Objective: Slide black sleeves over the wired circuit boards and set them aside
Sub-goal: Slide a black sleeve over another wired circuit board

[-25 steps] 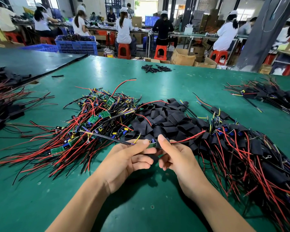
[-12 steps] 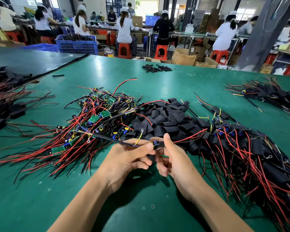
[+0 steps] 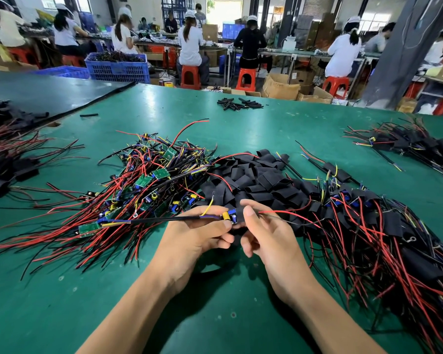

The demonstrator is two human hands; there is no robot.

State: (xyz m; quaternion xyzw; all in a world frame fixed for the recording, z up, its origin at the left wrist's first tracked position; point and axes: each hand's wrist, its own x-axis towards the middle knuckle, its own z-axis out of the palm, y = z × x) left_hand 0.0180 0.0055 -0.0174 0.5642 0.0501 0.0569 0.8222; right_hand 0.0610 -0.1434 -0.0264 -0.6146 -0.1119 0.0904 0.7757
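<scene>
My hands worked just on the near side of the heap of loose black sleeves (image 3: 253, 180), which I used as my marker on the table (image 3: 62, 302). My left hand (image 3: 197, 241) pinched the wired board (image 3: 229, 217) and its black cable (image 3: 164, 219) between thumb and curled fingers, and the cable ran off to the left of the heap. My right hand (image 3: 274, 241) pinched one sleeve (image 3: 238, 212) with the thumb on top and the fingers curled beneath. A second earlier only a sliver of green had shown between my thumbs. By this moment the board's yellow and blue parts sat bare right at the sleeve's mouth, touching it. The red wire (image 3: 287, 213) coming out on the right had also dropped lower, towards the near edge of the heap. A yellow wire (image 3: 208, 206) stood up from my left thumb. I judged that the red leads were already through and the sleeve had started onto the board, but most of the board was not yet covered. How far it had gone in I could not tell, because my thumb hid the joint. The bare boards (image 3: 149, 180) lay left of the heap and the sleeved ones (image 3: 384, 226) right of it, where I judged this one would go.
</scene>
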